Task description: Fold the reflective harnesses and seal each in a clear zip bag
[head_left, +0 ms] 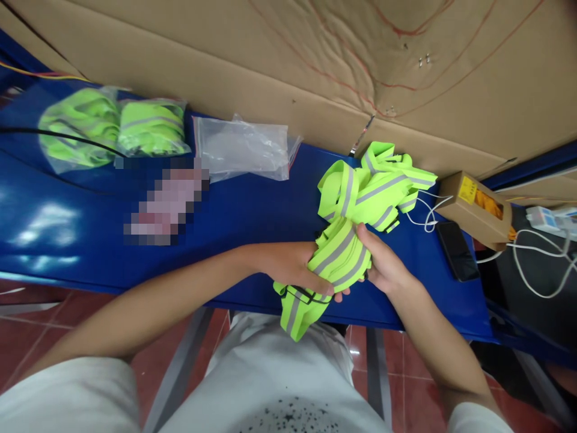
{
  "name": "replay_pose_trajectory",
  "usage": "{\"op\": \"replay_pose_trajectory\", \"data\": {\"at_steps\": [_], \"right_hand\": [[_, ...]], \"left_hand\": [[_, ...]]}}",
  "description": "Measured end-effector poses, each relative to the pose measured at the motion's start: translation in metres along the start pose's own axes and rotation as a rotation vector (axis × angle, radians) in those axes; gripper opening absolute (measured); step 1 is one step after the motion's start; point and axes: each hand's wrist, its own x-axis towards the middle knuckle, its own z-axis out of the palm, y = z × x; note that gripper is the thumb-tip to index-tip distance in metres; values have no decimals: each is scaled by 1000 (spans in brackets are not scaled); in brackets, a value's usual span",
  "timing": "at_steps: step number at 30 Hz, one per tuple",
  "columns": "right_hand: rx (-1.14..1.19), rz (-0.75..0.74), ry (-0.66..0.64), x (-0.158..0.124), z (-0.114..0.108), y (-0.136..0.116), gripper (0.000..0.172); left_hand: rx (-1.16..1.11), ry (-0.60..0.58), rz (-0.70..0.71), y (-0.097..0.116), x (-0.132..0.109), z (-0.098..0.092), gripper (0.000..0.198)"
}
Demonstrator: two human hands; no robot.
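Both of my hands grip a thick bundle of neon-yellow reflective straps with grey stripes, held over the front part of the blue table. My left hand wraps round its left side and underside. On the right side, my right hand closes with the thumb on top. A loose strap end with a black buckle or slider hangs below my left hand, past the table's front edge. Just beyond the bundle lies a loose heap of the same reflective straps, with black buckles showing.
Two clear bags of neon straps lie at the back left of the blue table. Beside them are empty clear plastic bags and a pixelated pinkish item. Rightward are a phone, a cardboard box and white cables.
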Motion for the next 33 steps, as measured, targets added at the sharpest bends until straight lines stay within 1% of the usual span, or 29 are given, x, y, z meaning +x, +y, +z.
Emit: {"op": "replay_pose_trajectory", "data": {"at_steps": [3,5,6,7,8,11,12,13,14,15,18,19,20,21,22,23,26,27,31,33], "right_hand": [[-3,29,-18,2,-2,2,64],[-35,81,-29,2,-2,4,71],[-68,74,-21,2,-1,5,72],[-117,18,7,1,0,6,70],[-183,-91,60,0,1,6,63],[-467,-587,320,-5,1,5,35],[-572,-708,379,-7,0,3,29],[-666,-780,405,-9,0,2,23],[-743,-811,398,-11,-1,1,20],[-799,-818,365,-13,-3,-1,21],[-898,-820,192,-16,-5,-3,35],[-925,-814,133,-17,-4,-2,45],[-949,-792,77,-17,-3,-2,58],[-963,-752,30,-17,-2,-1,72],[-966,-697,-5,-17,-1,0,81],[-956,-639,-27,-18,1,1,85],[-879,-508,-62,-17,3,4,82],[-840,-486,-64,-16,3,5,84],[-638,-404,-68,-13,1,3,99],[-562,-345,-64,-12,2,0,96]], "left_hand": [[42,54,6,1,1,-3,42],[18,29,36,2,2,-2,44],[-1,11,62,3,2,-1,43],[-13,0,90,4,2,1,41],[-18,-6,113,5,2,4,38],[-43,3,150,5,3,10,32],[-62,13,151,5,4,11,32],[-78,22,144,5,4,12,33],[-90,30,134,5,4,12,33],[-100,46,124,5,4,12,34],[-93,113,112,5,3,11,32],[-73,138,118,5,3,11,30],[-45,150,123,5,3,10,28],[-18,141,121,5,3,10,25],[1,120,111,4,4,10,24],[3,99,99,3,4,10,23],[-41,72,56,0,6,9,27],[-61,70,50,0,7,9,29],[-119,46,42,1,7,9,35],[-111,65,34,3,6,10,36]]}}
